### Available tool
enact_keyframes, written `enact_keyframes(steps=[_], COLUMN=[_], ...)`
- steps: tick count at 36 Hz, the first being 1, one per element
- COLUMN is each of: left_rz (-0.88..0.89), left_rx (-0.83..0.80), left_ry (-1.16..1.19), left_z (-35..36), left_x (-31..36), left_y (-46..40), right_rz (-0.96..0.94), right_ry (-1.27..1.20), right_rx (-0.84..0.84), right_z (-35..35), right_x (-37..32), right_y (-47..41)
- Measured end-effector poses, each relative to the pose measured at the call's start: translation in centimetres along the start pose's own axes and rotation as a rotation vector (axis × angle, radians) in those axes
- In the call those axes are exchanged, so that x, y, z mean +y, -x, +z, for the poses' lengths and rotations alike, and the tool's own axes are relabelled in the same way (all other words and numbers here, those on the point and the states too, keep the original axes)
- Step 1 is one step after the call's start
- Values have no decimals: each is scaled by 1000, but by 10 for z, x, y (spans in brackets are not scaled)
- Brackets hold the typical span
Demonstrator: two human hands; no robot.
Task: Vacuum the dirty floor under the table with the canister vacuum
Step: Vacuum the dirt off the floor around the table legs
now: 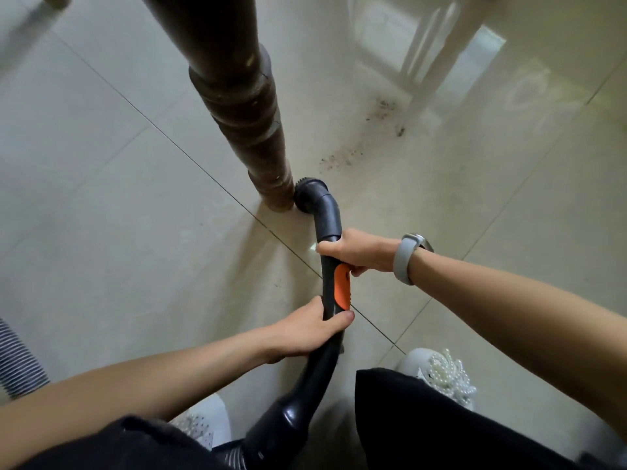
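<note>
Two hands on the vacuum handle [330, 293], one view only, head cam. My right hand [359, 251] is wrapped round the upper part of the handle, just above the orange slider [342, 286]. My left hand [314, 329] is clamped lower down, thumb across the tube. The round brush nozzle [310, 195] sits at floor level, touching or just beside the foot of the brown table leg [251, 130]; can't tell which. Dirt [341, 159] lies near the nozzle on the pale tiles [101, 198], and more dirt is further out by the white chair leg [431, 72]. That patch looks untouched.

Risks, as I judge them: the nozzle catches on the table leg when I swing toward the dirt. The right fingers sit close to the slider and could nudge it. The hose [18, 361] at my left could snag.
</note>
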State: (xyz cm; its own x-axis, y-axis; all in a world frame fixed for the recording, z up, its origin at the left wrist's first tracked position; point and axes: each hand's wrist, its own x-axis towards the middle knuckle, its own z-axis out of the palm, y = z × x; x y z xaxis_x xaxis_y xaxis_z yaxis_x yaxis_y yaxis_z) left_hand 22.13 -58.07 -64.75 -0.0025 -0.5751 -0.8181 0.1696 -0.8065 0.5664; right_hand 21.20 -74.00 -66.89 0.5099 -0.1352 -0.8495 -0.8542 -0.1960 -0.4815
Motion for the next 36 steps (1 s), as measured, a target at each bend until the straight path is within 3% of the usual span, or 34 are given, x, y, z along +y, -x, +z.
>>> enact_keyframes(steps=[5, 10, 13, 17, 22, 25, 28, 32, 36], left_rz=[23, 14, -62, -38, -46, -76, -37, 33, -46], left_rx=[117, 61, 96, 129, -24, -11, 183, 502, 494], left_ry=[84, 32, -128, -386, -359, -389, -578, -1031, -1134], left_z=[-2, -12, -30, -72, -106, -110, -104, -93, -114], left_x=[2, -5, -27, -46, -56, -61, -58, -57, -71], left_y=[1, 9, 20, 46, 64, 67, 66, 55, 58], right_rz=[18, 62, 91, 82, 109, 159, 217, 344, 258], right_ry=[-36, -154, -335, -558, -909, -876, -860, -780, -431], right_rx=[28, 18, -19, -96, 9, 59, 47, -115, -285], right_z=[5, 21, 46, 58, 56, 65, 73, 86, 89], right_x=[-6, -6, 3, 1, -12, -15, -23, -33, -27], right_y=[5, 10, 10, 6, -5, -5, -2, 3, 7])
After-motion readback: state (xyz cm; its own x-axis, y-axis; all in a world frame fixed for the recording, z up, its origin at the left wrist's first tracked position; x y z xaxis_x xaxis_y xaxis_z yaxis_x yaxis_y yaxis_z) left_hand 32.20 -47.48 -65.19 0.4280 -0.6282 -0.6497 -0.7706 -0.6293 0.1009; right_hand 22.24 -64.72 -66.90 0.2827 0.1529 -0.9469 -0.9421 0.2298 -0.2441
